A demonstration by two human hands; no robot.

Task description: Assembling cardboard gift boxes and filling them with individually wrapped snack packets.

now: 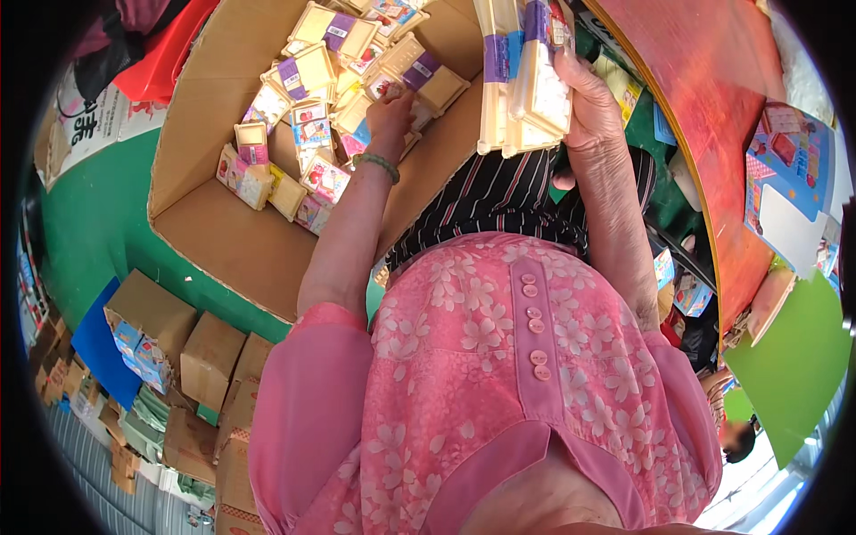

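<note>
A large cardboard box (pixel 241 245) stands open in front of me on the left. Inside it lies a loose heap of small cream plastic packs (pixel 308 71) with printed card and purple bands. My left hand (pixel 390 116), a green bead bracelet at its wrist, reaches down into the heap. Its fingers are curled on a cream pack (pixel 412 64), and the fingertips are partly hidden. Outside the box on the right, my right hand (pixel 588 102) grips several upright cream packs (pixel 526 98) held side by side, above my striped trousers.
A red-orange table (pixel 687 98) with a curved edge is at my right, bearing printed blue card (pixel 789 156). Closed cartons (pixel 209 361) and a blue sheet (pixel 102 339) are at the lower left on green floor. A red plastic thing (pixel 165 58) adjoins the box. Another person (pixel 736 439) is at the lower right.
</note>
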